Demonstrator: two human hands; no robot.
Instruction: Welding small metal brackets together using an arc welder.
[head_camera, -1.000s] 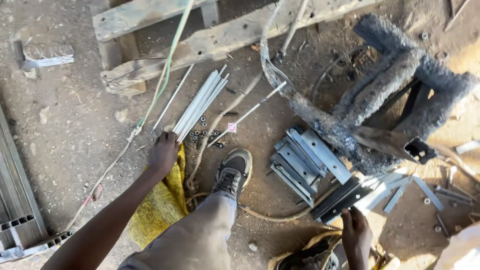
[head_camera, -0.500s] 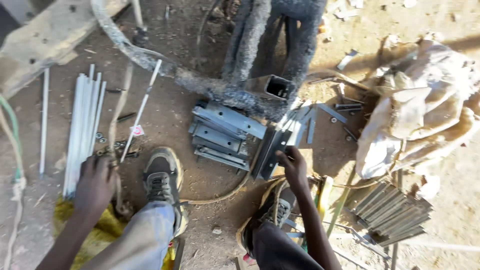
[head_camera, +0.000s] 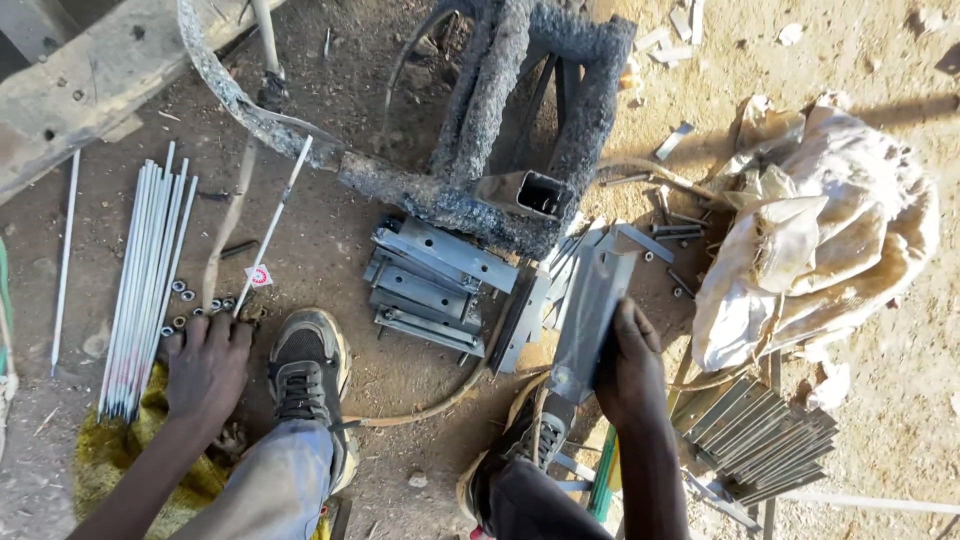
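My right hand (head_camera: 630, 368) grips a flat grey metal plate (head_camera: 592, 310) and holds it lifted, tilted, above the dirt by my right shoe (head_camera: 525, 440). My left hand (head_camera: 205, 365) rests palm down on the ground, fingers spread, touching a row of small metal nuts (head_camera: 195, 308). Beside it lies a bundle of thin grey rods (head_camera: 145, 270). A stack of similar metal plates (head_camera: 430, 285) sits between my feet, next to my left shoe (head_camera: 305, 375).
A charred, crusted metal frame (head_camera: 520, 120) with an open square tube end lies ahead. A crumpled dirty white sack (head_camera: 820, 230) sits right, with another pile of metal strips (head_camera: 765, 440) below it. A wooden plank (head_camera: 100, 80) lies at top left; yellow cloth (head_camera: 110, 450) is under my left arm.
The view has swung right and closer. My right hand reached into the plates and now holds one lifted. My left hand stayed on the ground by the rods.
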